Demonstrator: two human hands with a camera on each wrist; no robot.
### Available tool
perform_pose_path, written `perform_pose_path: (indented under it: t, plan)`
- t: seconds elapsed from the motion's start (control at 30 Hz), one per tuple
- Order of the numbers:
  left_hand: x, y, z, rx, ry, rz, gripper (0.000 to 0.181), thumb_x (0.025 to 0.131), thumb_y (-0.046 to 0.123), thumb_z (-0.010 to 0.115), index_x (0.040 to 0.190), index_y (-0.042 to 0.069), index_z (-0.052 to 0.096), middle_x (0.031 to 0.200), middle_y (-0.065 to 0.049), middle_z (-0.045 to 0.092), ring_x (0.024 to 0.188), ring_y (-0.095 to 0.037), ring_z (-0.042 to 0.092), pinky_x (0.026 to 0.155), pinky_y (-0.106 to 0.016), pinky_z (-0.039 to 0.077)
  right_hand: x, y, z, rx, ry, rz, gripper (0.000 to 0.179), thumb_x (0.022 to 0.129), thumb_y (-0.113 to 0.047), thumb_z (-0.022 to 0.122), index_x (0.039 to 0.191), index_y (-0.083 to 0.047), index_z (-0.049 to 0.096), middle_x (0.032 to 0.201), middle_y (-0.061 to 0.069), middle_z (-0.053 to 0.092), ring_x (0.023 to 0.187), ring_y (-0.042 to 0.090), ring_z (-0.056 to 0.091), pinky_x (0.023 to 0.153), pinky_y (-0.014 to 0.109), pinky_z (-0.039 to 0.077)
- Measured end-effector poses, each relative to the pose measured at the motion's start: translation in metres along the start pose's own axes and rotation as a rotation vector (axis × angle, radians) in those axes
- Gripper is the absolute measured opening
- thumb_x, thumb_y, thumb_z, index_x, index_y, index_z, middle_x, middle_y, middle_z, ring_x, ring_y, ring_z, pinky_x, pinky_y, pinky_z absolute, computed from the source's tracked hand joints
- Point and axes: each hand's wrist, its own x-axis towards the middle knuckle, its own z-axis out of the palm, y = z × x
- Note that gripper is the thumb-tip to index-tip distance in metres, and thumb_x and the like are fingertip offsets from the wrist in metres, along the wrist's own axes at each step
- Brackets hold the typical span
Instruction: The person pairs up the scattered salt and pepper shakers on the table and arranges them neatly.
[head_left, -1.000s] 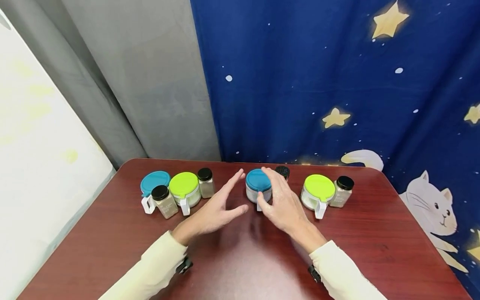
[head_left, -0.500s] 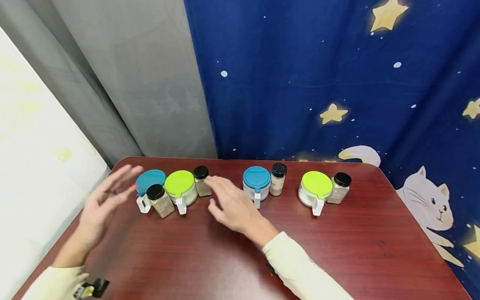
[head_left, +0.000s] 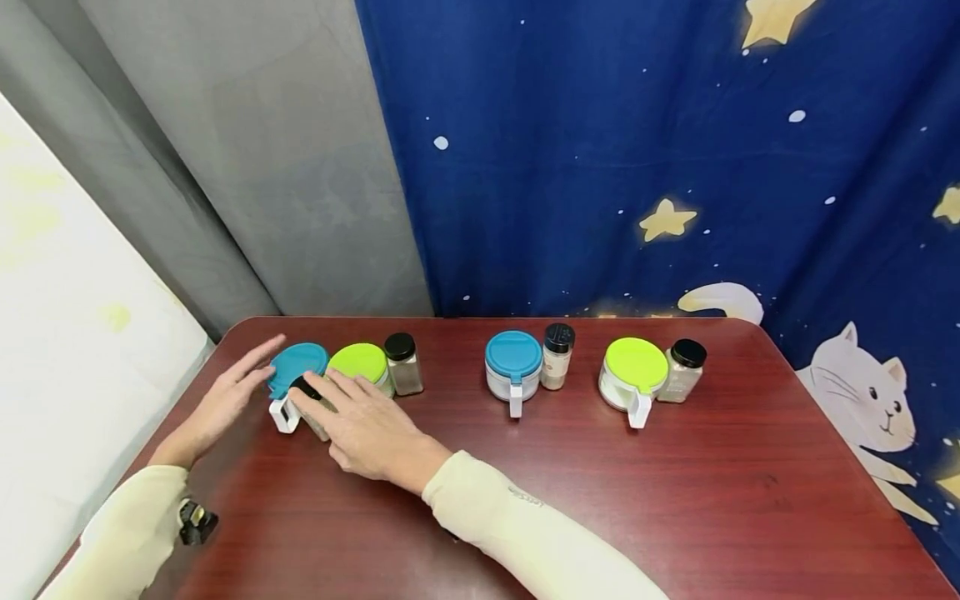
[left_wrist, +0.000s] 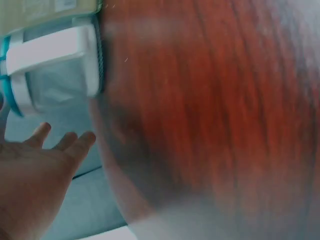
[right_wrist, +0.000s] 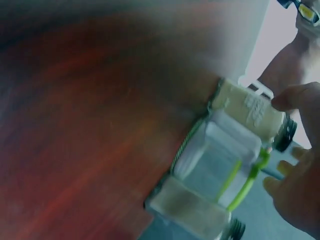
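Observation:
My left hand [head_left: 219,410] is beside the left blue-lidded jar [head_left: 298,363], fingers extended. In the left wrist view that jar's white handle [left_wrist: 47,51] shows just above the fingers. Over the left group reaches my right hand [head_left: 375,427], with straight fingers above a black-capped spice bottle [right_wrist: 250,111] and a green-lidded jar [head_left: 358,360]. The right thumb is close to the spice bottle; whether it touches cannot be told. The right hand covers much of the bottle in the head view. Another black-capped bottle [head_left: 405,367] stands right of the green-lidded jar.
Further right on the reddish-brown table [head_left: 675,500] stand a second blue-lidded jar [head_left: 513,358] and a round black-capped shaker [head_left: 557,358]. Beyond them are another green-lidded jar [head_left: 636,367] and a black-capped bottle [head_left: 682,372]. Curtains [head_left: 525,167] hang behind the table's back edge.
Both hands have moved left from around the middle blue-lidded jar to the left group. The right hand now reaches over the spice bottle and green lid. The jars stay in place.

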Motion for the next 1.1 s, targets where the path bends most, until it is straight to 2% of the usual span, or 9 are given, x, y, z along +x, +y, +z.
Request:
perform_pose_path:
  t: [0.1, 0.3, 0.43, 0.53, 0.63, 0.67, 0.83, 0.93, 1.1]
  plan:
    - [0.0, 0.001, 0.003, 0.057, -0.032, -0.019, 0.047, 0.112, 0.026, 0.041, 0.158, 0.017, 0.04, 0.161, -0.013, 0.033, 0.132, 0.006, 0.033, 0.093, -0.008, 0.031, 0.004, -0.006, 0.003, -0.037, 0.054, 0.001, 0.078, 0.094, -0.037, 0.069, 0.157, -0.008, 0.035, 0.156, 0.01, 0.036, 0.14, 0.025, 0.037, 0.116, 0.036, 0.027]
    - [-0.022, 0.003, 0.005, 0.108, 0.017, 0.002, 0.05, 0.107, 0.018, 0.054, 0.156, 0.014, 0.044, 0.153, -0.018, 0.042, 0.121, 0.005, 0.043, 0.087, -0.01, 0.036, 0.0, -0.011, 0.004, -0.033, 0.222, -0.023, 0.058, 0.092, -0.037, 0.072, 0.14, -0.009, 0.055, 0.128, 0.007, 0.05, 0.113, 0.021, 0.047, 0.102, 0.031, 0.037]
    - [-0.033, 0.007, 0.009, 0.067, -0.054, 0.001, 0.087, 0.091, 0.008, 0.077, 0.161, 0.013, 0.025, 0.153, -0.02, 0.034, 0.129, -0.018, 0.046, 0.096, -0.021, 0.042, -0.009, -0.012, 0.007, 0.067, 0.251, 0.007, 0.053, 0.09, -0.036, 0.078, 0.133, -0.013, 0.058, 0.125, 0.009, 0.049, 0.113, 0.022, 0.044, 0.097, 0.027, 0.039]
    - [-0.033, 0.011, 0.016, 0.085, -0.054, 0.04, 0.116, 0.074, 0.01, 0.092, 0.161, 0.014, 0.015, 0.154, -0.02, 0.029, 0.132, -0.037, 0.04, 0.102, -0.021, 0.036, -0.014, -0.012, 0.008, 0.164, 0.234, 0.037, 0.054, 0.088, -0.03, 0.082, 0.133, -0.015, 0.057, 0.131, 0.012, 0.046, 0.122, 0.023, 0.043, 0.1, 0.024, 0.04]
    - [-0.027, 0.013, 0.02, 0.104, -0.034, 0.098, 0.13, 0.066, 0.01, 0.098, 0.162, 0.018, 0.011, 0.153, -0.021, 0.029, 0.132, -0.032, 0.039, 0.101, -0.015, 0.031, -0.017, -0.011, 0.007, 0.292, 0.189, 0.047, 0.052, 0.09, -0.023, 0.08, 0.134, -0.016, 0.054, 0.136, 0.012, 0.045, 0.124, 0.021, 0.046, 0.098, 0.021, 0.043]
    - [-0.024, 0.012, 0.021, 0.119, -0.031, 0.122, 0.13, 0.064, 0.011, 0.098, 0.162, 0.019, 0.013, 0.151, -0.021, 0.032, 0.13, -0.027, 0.039, 0.097, -0.01, 0.03, -0.018, -0.01, 0.006, 0.326, 0.171, 0.05, 0.052, 0.091, -0.023, 0.079, 0.135, -0.017, 0.053, 0.137, 0.011, 0.045, 0.124, 0.019, 0.047, 0.097, 0.02, 0.044]
    - [-0.016, 0.009, 0.021, 0.248, -0.017, 0.154, 0.111, 0.065, 0.021, 0.099, 0.157, 0.016, 0.037, 0.145, -0.016, 0.041, 0.126, -0.026, 0.039, 0.094, -0.025, 0.037, -0.024, -0.007, 0.009, 0.41, 0.141, 0.04, 0.049, 0.095, -0.025, 0.075, 0.139, -0.02, 0.053, 0.133, 0.001, 0.049, 0.117, 0.012, 0.05, 0.096, 0.017, 0.042]
    - [-0.021, 0.01, 0.021, 0.301, 0.022, 0.123, 0.104, 0.065, 0.027, 0.099, 0.153, 0.017, 0.044, 0.139, -0.012, 0.046, 0.121, -0.028, 0.042, 0.09, -0.032, 0.04, -0.028, -0.006, 0.012, 0.436, 0.191, 0.007, 0.049, 0.096, -0.029, 0.074, 0.14, -0.02, 0.056, 0.132, 0.0, 0.051, 0.118, 0.01, 0.052, 0.1, 0.017, 0.039]
    - [-0.035, 0.016, 0.019, 0.335, 0.049, 0.097, 0.102, 0.065, 0.033, 0.098, 0.152, 0.022, 0.046, 0.141, -0.009, 0.045, 0.12, -0.025, 0.045, 0.088, -0.03, 0.041, -0.041, -0.003, 0.009, 0.517, 0.272, 0.011, 0.05, 0.094, -0.031, 0.076, 0.14, -0.019, 0.06, 0.132, 0.0, 0.055, 0.119, 0.008, 0.054, 0.102, 0.016, 0.038]
